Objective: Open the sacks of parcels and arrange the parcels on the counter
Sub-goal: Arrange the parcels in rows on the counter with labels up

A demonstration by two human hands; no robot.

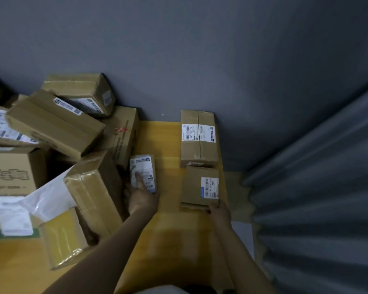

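Grey wall (200,49) backs your yellow desk (168,145). Well left of the taped carton (199,137) at the wall, plain cardboard boxes (51,124) lie heaped and tilted, with a glossy white mailer (45,200) among them. Between heap and carton, your left hand (142,198) grips a small white-labelled parcel (142,172), thumb on its label, long axis pointing away from you. Just in front of the carton lies a flat kraft parcel (199,187). Your right hand (219,209) meets its near edge, but blur hides whether the fingers clamp. Bare desk between the two parcels looks like the small one's spot.
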